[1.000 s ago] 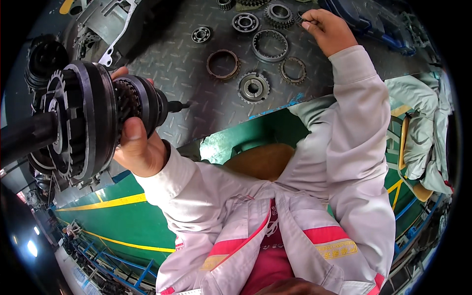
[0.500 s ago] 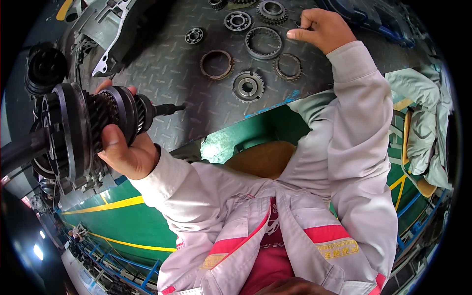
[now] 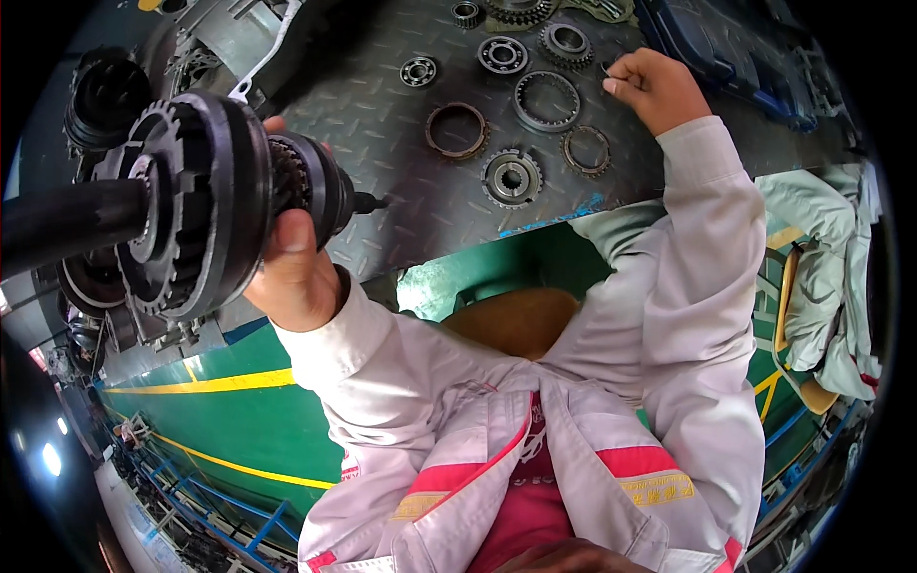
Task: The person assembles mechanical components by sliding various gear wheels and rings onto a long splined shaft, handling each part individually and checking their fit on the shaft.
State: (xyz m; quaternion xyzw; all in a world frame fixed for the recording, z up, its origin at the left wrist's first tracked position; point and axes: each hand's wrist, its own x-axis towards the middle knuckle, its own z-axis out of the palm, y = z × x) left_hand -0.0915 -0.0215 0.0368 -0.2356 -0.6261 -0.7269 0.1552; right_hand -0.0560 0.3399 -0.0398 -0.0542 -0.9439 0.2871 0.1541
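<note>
My left hand point(image 3: 301, 277) is wrapped round a dark metal gear shaft point(image 3: 224, 210) with several gears and rings on it. It is raised at the left over the table, its thick end towards the left edge and its thin tip pointing right. A toothed gear face on it is turned partly up to me. My right hand point(image 3: 661, 88) is closed in a pinch at the far right. A thin dark curved piece point(image 3: 605, 69) shows at its fingertips, too small to name. Nearest to that hand are a toothed gear point(image 3: 565, 45) and a toothed ring point(image 3: 547, 101).
Also on the dark tread-plate table point(image 3: 382, 224) lie ball bearings point(image 3: 502, 55), a brownish ring point(image 3: 457, 131), a splined hub point(image 3: 512, 179) and a thin toothed ring point(image 3: 586, 151). A metal housing point(image 3: 224, 43) stands far left, a blue case point(image 3: 731, 67) far right.
The gear shaft has come up and right in my left hand, its gear face turned more towards me. My right hand keeps its pinch. The table parts sit farther right and lower in view.
</note>
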